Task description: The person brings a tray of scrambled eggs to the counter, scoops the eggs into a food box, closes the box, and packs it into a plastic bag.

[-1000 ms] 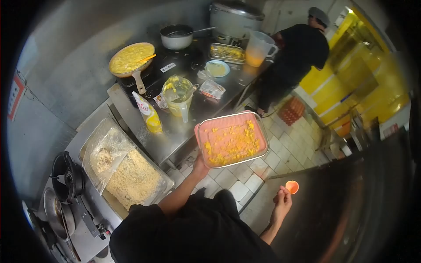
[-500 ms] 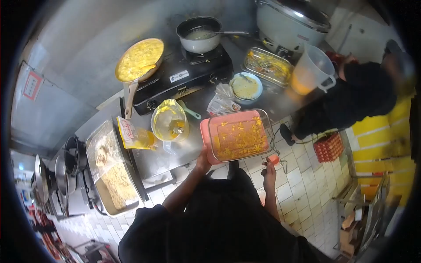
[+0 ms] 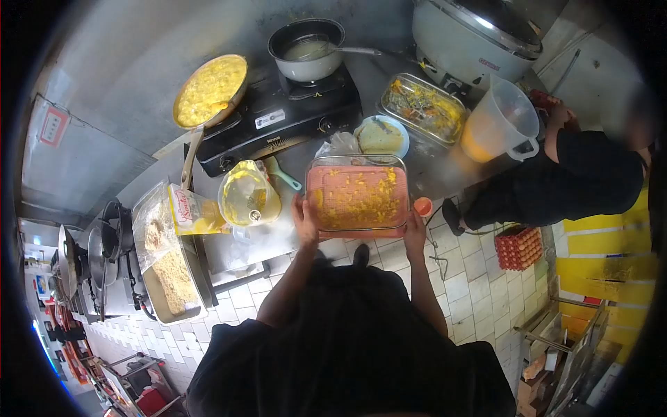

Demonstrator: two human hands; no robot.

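Observation:
A clear rectangular dish smeared with yellow bits sits over a pink tray. My left hand is closed on the left side of the stack. On the right edge, my right hand grips the dish, and an orange cup shows at its fingertips; whether that hand also holds the cup is hard to see. Left of the stack stands a clear jug with yellow residue. A pale green-handled utensil lies between them. Just behind is a plate beside a crumpled plastic bag.
A black stove carries a pot; a pan of yellow food sits at its left. Rightward are a messy glass dish, a measuring jug and a cooker. A crumb tray, egg trays and a co-worker flank me.
The dish and pink tray have moved left and become more squarely stacked. My right hand has come up to the dish's right edge. The co-worker has shifted slightly.

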